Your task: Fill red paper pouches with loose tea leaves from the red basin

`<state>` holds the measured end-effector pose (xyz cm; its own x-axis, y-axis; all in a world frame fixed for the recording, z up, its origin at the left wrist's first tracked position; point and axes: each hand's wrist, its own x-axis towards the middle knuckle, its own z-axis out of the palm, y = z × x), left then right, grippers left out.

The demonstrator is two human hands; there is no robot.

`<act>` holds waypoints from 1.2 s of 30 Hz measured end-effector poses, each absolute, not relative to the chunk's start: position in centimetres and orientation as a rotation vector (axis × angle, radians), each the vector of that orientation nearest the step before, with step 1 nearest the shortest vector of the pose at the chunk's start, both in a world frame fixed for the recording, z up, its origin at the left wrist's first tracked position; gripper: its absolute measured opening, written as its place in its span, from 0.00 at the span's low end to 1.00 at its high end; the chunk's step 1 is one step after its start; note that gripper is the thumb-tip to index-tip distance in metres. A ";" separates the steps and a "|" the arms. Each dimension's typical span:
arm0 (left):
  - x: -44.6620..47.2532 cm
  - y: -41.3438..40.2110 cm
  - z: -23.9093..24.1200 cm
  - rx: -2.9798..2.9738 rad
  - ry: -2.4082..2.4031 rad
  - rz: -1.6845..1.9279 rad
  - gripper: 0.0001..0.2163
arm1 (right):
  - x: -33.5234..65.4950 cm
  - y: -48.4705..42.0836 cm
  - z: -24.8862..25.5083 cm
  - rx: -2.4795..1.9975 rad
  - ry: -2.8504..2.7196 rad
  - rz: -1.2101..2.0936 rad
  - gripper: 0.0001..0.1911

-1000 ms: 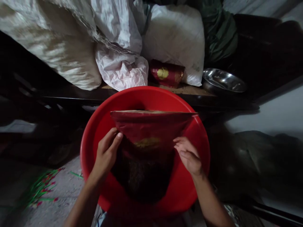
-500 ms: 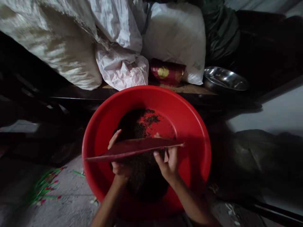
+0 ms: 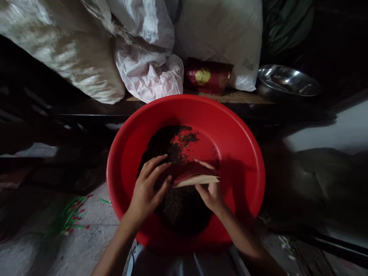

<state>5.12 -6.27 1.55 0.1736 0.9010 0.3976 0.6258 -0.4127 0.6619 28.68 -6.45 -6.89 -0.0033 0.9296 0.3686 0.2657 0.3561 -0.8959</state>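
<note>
A big red plastic basin [image 3: 247, 153] sits in front of me with a heap of dark loose leaves [image 3: 175, 191] inside. Over the heap I hold a flattened, folded red packet [image 3: 192, 174] with a pale inner side. My right hand [image 3: 211, 193] grips its lower edge from beneath, thumb on top. My left hand [image 3: 148, 188] lies on the packet's left part, fingers stretched along it and pressing it down.
Behind the basin a dark shelf carries white sacks [image 3: 143, 65], another red packet with a gold label [image 3: 208, 74] and a steel bowl [image 3: 287, 78]. Thin green and red sticks [image 3: 71, 214] lie on the grey floor at left. Dark cloth [image 3: 316, 180] lies at right.
The packet, held upright and open a second ago, was turned flat and is now folded smaller over the leaves. Both hands came closer together. The view shifted slightly downward.
</note>
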 end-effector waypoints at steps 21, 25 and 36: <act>6.0 -5.7 5.9 2.624 1.507 -0.071 0.27 | 27.2 -10.6 -1.1 -1.045 -2.296 -0.230 0.20; 5.9 -6.5 5.2 2.561 1.748 -0.197 0.28 | 27.0 -9.6 -0.7 -1.138 -2.358 -0.232 0.13; 5.8 -4.9 2.7 2.042 2.093 0.700 0.20 | 32.4 -8.8 -4.1 -0.588 -2.139 0.154 0.13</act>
